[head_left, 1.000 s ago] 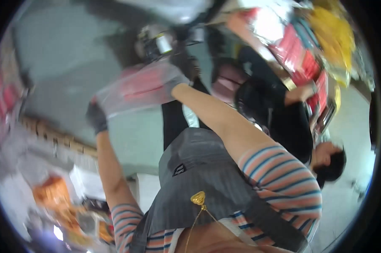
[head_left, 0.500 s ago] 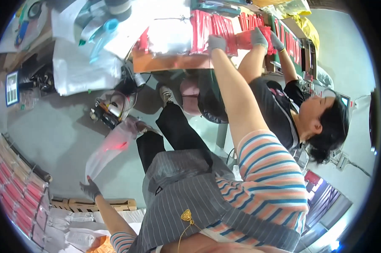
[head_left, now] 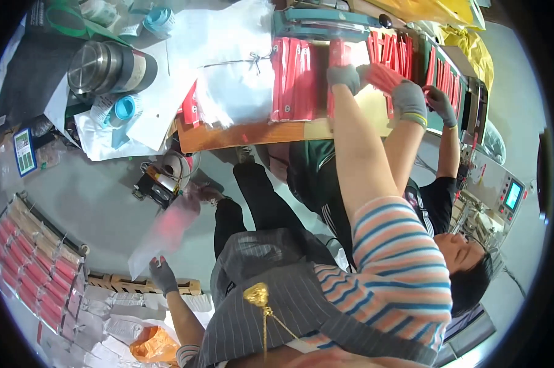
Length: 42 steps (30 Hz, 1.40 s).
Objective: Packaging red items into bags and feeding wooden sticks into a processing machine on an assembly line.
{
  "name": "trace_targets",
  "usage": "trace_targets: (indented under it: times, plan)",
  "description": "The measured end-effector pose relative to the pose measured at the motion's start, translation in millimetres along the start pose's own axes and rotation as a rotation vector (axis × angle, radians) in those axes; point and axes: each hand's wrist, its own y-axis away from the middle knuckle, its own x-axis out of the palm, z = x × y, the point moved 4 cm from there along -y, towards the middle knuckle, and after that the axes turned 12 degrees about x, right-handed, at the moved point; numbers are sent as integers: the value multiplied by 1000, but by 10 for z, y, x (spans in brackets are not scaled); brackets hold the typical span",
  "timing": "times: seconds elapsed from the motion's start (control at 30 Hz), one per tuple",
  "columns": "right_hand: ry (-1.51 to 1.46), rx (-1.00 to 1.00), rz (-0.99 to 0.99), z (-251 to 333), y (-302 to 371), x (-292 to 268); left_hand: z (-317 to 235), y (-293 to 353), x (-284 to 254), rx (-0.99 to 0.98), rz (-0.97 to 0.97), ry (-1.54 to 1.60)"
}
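Note:
My left hand (head_left: 163, 276), in a grey glove, is at the lower left. Its fingers are closed at the edge of a long clear plastic bag (head_left: 170, 228) with something red inside, blurred by motion. The bag slants toward the floor near my foot. My right hand (head_left: 343, 76), also gloved, reaches over the table and is closed on a flat red packet (head_left: 338, 50). Left of it lies a row of red packets (head_left: 292, 76), beside a stack of clear plastic bags (head_left: 234, 86) with a dark tie across it.
At my right a co-worker's gloved hands (head_left: 409, 101) hold a red packet (head_left: 384, 78) near upright red packets (head_left: 390, 52). A steel flask (head_left: 102, 67) and blue rolls (head_left: 124, 109) stand at the left. A bundled red stack (head_left: 38, 264) and an orange bag (head_left: 153, 346) lie lower left.
My right hand has moved right along the red packets. My left hand has shifted right with the plastic bag. The co-worker's hands have moved right and down, and the view has shifted.

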Motion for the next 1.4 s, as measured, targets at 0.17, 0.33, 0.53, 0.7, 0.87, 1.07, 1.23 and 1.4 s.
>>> trace_targets:
  times: [0.17, 0.33, 0.53, 0.7, 0.87, 1.07, 1.23, 1.4]
  plan:
    - [-461, 67, 885, 81, 229, -302, 107, -178, 111, 71, 83, 371]
    - [-567, -249, 1136, -259, -109, 155, -350, -189, 57, 34, 199, 469]
    - [-584, -104, 391, -426, -233, 870, -136, -59, 340, 64, 243, 482]
    - [-690, 122, 1254, -204, 787, 649, 257, 461, 280, -163, 236, 575]
    - [-971, 299, 1581, -256, 1118, 614, 220, 411, 222, 151, 222, 243]
    - [-1070, 38, 1230, -544, 1093, 779, 507, 74, -191, 151, -251, 176]
    - [-1191, -100, 1125, -1011, 2515, 110, 1528, -736, -98, 164, -344, 38]
    - [-1178, -316, 1361, -1764, 4180, -99, 1621, -1169, 235, 235, 234, -109]
